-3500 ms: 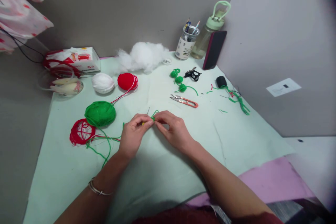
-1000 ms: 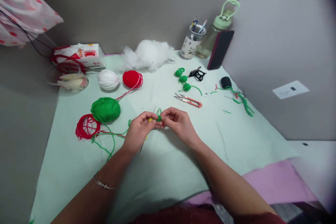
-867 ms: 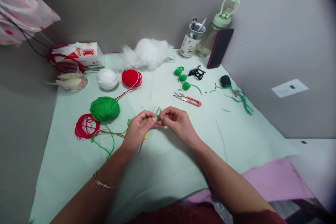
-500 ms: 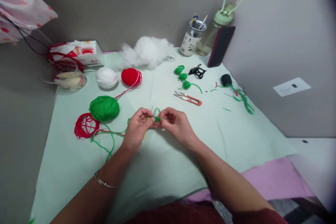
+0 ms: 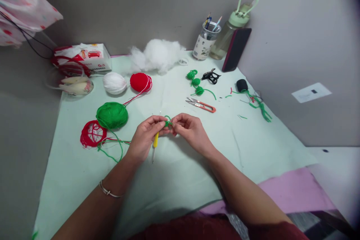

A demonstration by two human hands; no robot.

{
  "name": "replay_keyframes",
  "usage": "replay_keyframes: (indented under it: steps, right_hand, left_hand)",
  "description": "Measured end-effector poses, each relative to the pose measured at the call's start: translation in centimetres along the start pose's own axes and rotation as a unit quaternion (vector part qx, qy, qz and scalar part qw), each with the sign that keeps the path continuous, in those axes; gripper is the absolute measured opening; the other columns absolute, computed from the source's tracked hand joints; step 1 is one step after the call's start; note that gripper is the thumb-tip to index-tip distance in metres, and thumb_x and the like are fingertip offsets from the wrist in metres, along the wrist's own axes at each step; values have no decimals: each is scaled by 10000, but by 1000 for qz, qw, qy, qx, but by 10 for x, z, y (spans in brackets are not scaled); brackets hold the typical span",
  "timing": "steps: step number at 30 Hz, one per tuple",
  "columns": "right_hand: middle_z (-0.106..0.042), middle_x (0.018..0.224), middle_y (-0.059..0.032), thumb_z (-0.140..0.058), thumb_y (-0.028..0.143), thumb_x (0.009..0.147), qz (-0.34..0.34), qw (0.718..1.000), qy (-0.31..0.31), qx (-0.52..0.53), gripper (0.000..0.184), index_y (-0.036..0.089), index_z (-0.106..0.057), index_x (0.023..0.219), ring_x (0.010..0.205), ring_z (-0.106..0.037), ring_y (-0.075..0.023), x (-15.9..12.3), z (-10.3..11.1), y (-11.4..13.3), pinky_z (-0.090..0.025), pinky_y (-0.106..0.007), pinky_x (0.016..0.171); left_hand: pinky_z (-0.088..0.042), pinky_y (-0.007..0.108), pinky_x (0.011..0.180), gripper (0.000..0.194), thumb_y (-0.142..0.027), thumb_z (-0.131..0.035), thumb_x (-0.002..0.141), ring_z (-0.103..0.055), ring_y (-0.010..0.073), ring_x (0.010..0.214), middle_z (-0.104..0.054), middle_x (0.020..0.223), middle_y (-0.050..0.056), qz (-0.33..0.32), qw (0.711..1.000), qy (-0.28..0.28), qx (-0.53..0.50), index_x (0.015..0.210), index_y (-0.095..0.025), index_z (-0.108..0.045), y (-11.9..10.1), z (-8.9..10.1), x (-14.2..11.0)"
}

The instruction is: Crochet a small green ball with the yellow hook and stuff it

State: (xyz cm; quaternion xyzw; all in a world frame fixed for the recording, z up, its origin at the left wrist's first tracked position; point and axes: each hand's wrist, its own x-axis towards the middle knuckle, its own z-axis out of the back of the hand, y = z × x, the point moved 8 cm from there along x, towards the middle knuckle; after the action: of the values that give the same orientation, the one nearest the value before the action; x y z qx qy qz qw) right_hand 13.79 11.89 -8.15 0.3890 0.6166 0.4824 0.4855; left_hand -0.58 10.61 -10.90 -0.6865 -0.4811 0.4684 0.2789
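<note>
My left hand (image 5: pixel 145 135) is closed on a crochet hook with a yellow grip (image 5: pixel 156 140); one thin metal end points down toward me, the other sticks out past the fingers. The same hand pinches a small piece of green crochet work (image 5: pixel 167 123), partly hidden by fingertips. Fingertips of my right hand (image 5: pixel 189 130) are closed on the right side of this piece. A loop of green yarn stands up above it. From the green yarn ball (image 5: pixel 111 115) on the left, strands run toward my left hand.
Left lie a white yarn ball (image 5: pixel 114 83), a red yarn ball (image 5: pixel 140 82) and a flat red yarn coil (image 5: pixel 93 134). Behind is white stuffing (image 5: pixel 159 56). Orange thread snips (image 5: pixel 201 105), green crocheted balls (image 5: pixel 199 90), a black claw clip (image 5: pixel 211 77) and a phone (image 5: pixel 236 50) stand right.
The hook in my left hand has shifted; its yellow grip and lower metal end now show more fully below the fingers. Both hands stay together at the green piece, its loop looking smaller.
</note>
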Motion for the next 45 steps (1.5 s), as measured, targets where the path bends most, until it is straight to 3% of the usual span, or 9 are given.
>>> replay_keyframes:
  steps: [8, 11, 15, 16, 19, 27, 31, 38, 45]
  right_hand:
    - [-700, 652, 16, -715, 287, 774, 1, 999, 11, 38, 112, 198, -649, 782, 571, -620, -121, 4, 2, -2, -537, -270, 609]
    - [-714, 697, -17, -650, 339, 874, 59, 994, -2, -92, 142, 205, -648, 828, 633, -660, -164, 9, 19, 6, -566, -311, 642]
    - [-720, 1159, -136, -634, 252, 917, 148, 942, -162, -254, 137, 217, -675, 1043, 1124, -635, -298, 12, 71, 25, -512, -494, 1026]
    - [-688, 1260, -167, -613, 209, 919, 156, 902, -205, -347, 225, 207, -673, 1135, 1230, -584, -336, 12, 81, 30, -462, -540, 1091]
    - [-672, 1195, -211, -553, 109, 891, 119, 839, -210, -488, 333, 162, -682, 1193, 1206, -564, -388, 18, 91, 24, -430, -606, 1078]
    - [-681, 1047, -80, -589, 276, 955, 133, 903, -113, -392, 226, 201, -683, 1146, 728, -639, -176, 13, 66, 24, -539, -331, 684]
    - [-760, 961, -38, -581, 386, 1003, 113, 951, -20, -288, 347, 218, -663, 1296, 722, -649, -174, 6, 42, 23, -514, -324, 706]
    - [-798, 989, -74, -360, 503, 1105, 89, 917, 23, -389, 499, 245, -737, 1305, 936, -733, -241, -3, 13, 18, -512, -362, 862]
    - [-819, 1093, -66, -520, 424, 1068, 119, 929, 30, -348, 350, 264, -788, 1227, 963, -735, -230, -6, 2, 17, -513, -350, 867]
  left_hand:
    - [-586, 266, 672, 274, -287, -919, 665, -675, 118, 632, -680, 753, -21, -4, 1000, -16, 15, 773, -154, -704, -1, 2, -1]
    - [-586, 282, 690, 292, -302, -930, 659, -688, 128, 643, -687, 768, -16, 8, 1000, -12, 12, 788, -153, -715, 1, 3, 0]
    - [-595, 295, 777, 315, -353, -927, 695, -717, 136, 721, -708, 818, -11, 15, 1000, -15, -7, 852, -161, -733, 3, 5, 1]
    - [-595, 298, 795, 321, -364, -924, 701, -721, 138, 736, -715, 829, -9, 15, 1000, -16, -13, 866, -163, -735, 3, 6, 1]
    - [-591, 310, 832, 333, -365, -924, 703, -728, 142, 757, -729, 854, -1, 15, 999, -18, -26, 890, -165, -735, 3, 7, 0]
    - [-587, 310, 863, 372, -347, -935, 692, -709, 127, 765, -682, 831, -35, -13, 997, -51, -62, 903, -183, -677, -1, 13, 1]
    - [-586, 322, 894, 394, -355, -938, 699, -710, 124, 771, -664, 823, -48, -32, 996, -61, -65, 911, -189, -650, -4, 14, 0]
    - [-600, 319, 830, 404, -365, -949, 693, -726, 135, 735, -706, 823, -32, -36, 998, -43, -41, 904, -175, -663, -5, 6, -3]
    - [-613, 279, 786, 397, -346, -960, 678, -744, 126, 734, -727, 843, -31, -37, 998, -29, -35, 886, -169, -671, -1, 0, -5]
